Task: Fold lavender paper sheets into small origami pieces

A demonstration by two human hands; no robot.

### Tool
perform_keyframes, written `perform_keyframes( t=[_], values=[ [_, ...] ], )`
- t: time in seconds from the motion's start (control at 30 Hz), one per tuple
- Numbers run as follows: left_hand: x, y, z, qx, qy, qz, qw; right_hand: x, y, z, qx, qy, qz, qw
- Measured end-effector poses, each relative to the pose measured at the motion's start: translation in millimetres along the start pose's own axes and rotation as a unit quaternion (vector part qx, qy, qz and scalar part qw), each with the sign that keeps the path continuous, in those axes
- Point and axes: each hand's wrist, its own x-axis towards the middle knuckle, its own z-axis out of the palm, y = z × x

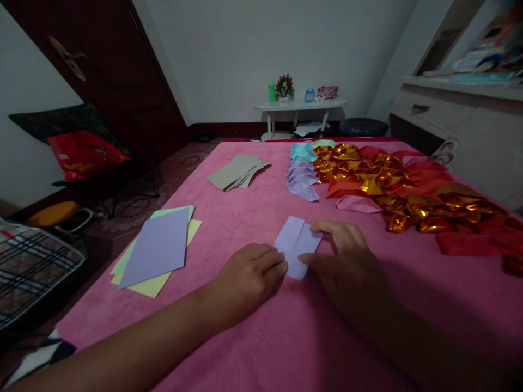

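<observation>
A small folded sheet of light purple paper (pixel 297 246) lies on the pink cloth in front of me, with a crease line running down its upper part. My left hand (pixel 252 276) rests at its left edge, fingers curled together and fingertips on the paper. At the right side, my right hand (pixel 352 262) holds the paper's edge, index finger near the top corner and thumb lower down. Just beyond my hands is a row of folded purple paper pieces (pixel 302 179), with light blue ones (pixel 303 152) behind it.
Left on the pink cloth (pixel 237 218) lies a stack of purple, green and yellow sheets (pixel 157 247). Grey-brown sheets (pixel 237 171) are fanned out farther back. Many shiny gold and red folded pieces (pixel 368 171) cover the right side. A white side table (pixel 302 104) stands by the wall.
</observation>
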Motion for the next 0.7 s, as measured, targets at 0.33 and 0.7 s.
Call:
perform_keyframes(
  t=[0.33,0.7],
  values=[
    [-7,6,-2.7,-0.130,-0.003,-0.086,0.988,2,5,5,0.123,-0.148,0.086,0.978],
    [-11,3,0.8,-0.164,0.038,-0.079,0.983,9,2,12,0.159,-0.157,0.187,0.957]
  ],
)
